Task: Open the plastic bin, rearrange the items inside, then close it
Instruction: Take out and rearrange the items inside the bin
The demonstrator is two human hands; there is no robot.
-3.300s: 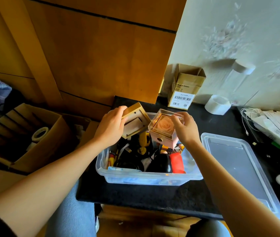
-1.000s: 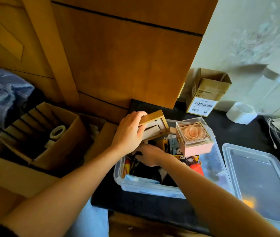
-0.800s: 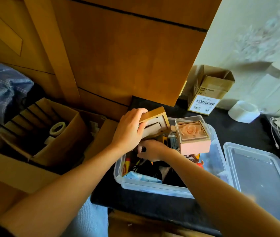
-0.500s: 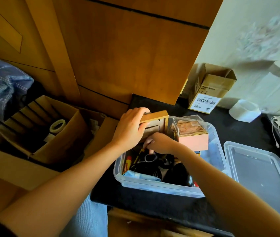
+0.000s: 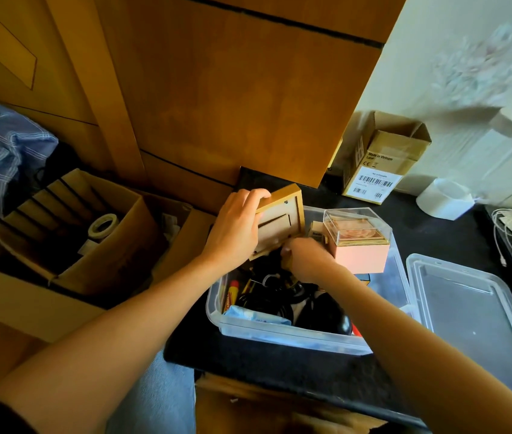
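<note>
Gripping wooden frame [image 5: 279, 222] w/ left hand [image 5: 235, 228] fingers; right hand [image 5: 306, 256] in bin [image 5: 295, 335], fingers' state unclear.

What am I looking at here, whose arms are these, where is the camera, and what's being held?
No machine here: a person wears a camera on their head, looking down at their own arms. The left hand grips a small wooden frame at the far end of an open clear plastic bin on a dark counter. The right hand reaches among the bin's contents; what it grips is hidden. A pink box with a clear top sits in the bin. The bin's lid lies beside it.
</note>
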